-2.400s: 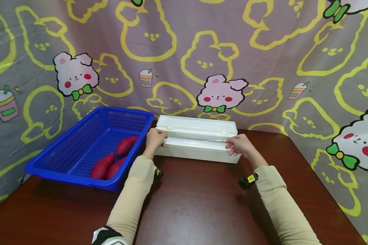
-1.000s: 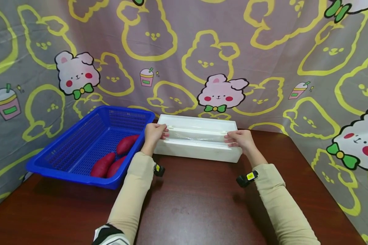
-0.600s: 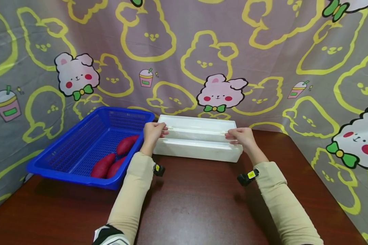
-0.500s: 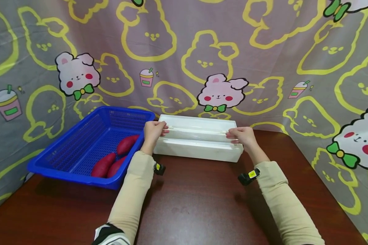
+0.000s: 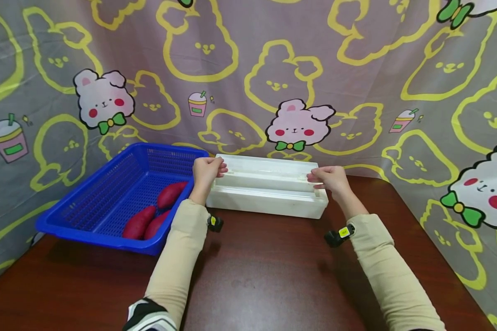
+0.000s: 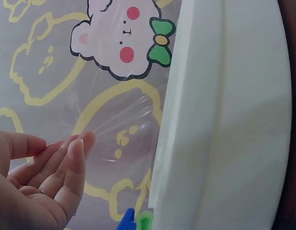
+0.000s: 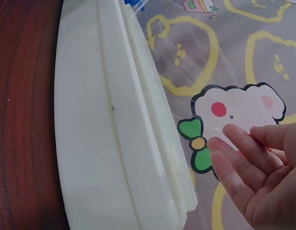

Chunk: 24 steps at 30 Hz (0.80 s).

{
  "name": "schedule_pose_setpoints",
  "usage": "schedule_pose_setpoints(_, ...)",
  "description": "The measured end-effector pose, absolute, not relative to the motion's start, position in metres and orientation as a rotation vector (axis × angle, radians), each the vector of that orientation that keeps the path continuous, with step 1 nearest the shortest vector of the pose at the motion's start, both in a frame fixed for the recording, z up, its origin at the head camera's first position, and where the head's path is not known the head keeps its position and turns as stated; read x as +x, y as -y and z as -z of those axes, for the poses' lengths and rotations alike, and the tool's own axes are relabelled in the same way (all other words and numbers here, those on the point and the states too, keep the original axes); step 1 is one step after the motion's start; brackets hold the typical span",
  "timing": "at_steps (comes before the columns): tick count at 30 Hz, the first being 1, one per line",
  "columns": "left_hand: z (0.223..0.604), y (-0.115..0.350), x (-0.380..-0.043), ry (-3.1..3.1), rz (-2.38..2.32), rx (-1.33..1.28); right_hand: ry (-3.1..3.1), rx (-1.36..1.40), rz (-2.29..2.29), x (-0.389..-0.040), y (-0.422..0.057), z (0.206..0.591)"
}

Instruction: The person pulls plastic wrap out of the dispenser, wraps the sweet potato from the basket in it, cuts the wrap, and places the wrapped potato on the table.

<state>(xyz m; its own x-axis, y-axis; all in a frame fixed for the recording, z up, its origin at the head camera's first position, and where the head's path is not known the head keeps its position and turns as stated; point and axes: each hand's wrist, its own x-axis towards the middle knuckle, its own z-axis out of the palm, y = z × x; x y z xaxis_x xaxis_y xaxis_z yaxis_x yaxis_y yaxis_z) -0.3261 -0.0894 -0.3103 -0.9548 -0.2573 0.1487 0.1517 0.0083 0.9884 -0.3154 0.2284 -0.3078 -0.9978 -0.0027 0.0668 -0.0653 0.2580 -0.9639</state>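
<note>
A long white cling film dispenser (image 5: 269, 204) stands at the back of the table, its lid (image 5: 269, 165) tipped back. Clear cling film (image 6: 133, 115) stretches up from it, showing as shiny creases in both wrist views. My left hand (image 5: 207, 174) pinches the film's edge between thumb and fingers above the dispenser's left end. Over the right end, my right hand (image 5: 332, 180) pinches the other corner of the film, its remaining fingers loosely bent. The film is hard to make out in the head view, and the roll inside is hidden.
On the left stands a blue plastic basket (image 5: 95, 242), close to my left forearm. Several red sweet potatoes lie in it, one sweet potato (image 5: 138, 223) near the front wall. A patterned curtain (image 5: 232, 59) hangs behind the brown table (image 5: 252, 276).
Both hands have risen from the dispenser's front edge and moved back towards its lid, drawing cling film out between them. The basket and sweet potatoes have stayed in place.
</note>
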Motion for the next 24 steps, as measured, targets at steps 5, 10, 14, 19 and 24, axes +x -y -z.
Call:
schedule_pose_setpoints(5, 0.303, 0.089, -0.327, 1.986, 2.015, 0.087, 2.440, 0.063, -1.881, -0.314, -0.230, 0.301)
schedule_pose_setpoints(10, 0.299, 0.089, -0.328, 1.973, 2.022, 0.093, 2.430, 0.054, -1.883, -0.313, -0.230, 0.296)
schedule_pose_setpoints(14, 0.297, 0.090, -0.326, 1.960, 2.049, 0.090, 2.428, 0.054, -1.881, -0.314, -0.230, 0.294)
schedule_pose_setpoints(19, 0.292, 0.090, -0.323, 1.948, 2.067, 0.051, 2.420, 0.067, -1.865, -0.314, -0.230, 0.293)
schedule_pose_setpoints(24, 0.288, 0.091, -0.322, 1.963, 2.054, 0.058, 2.400, 0.077, -1.868, -0.313, -0.230, 0.292)
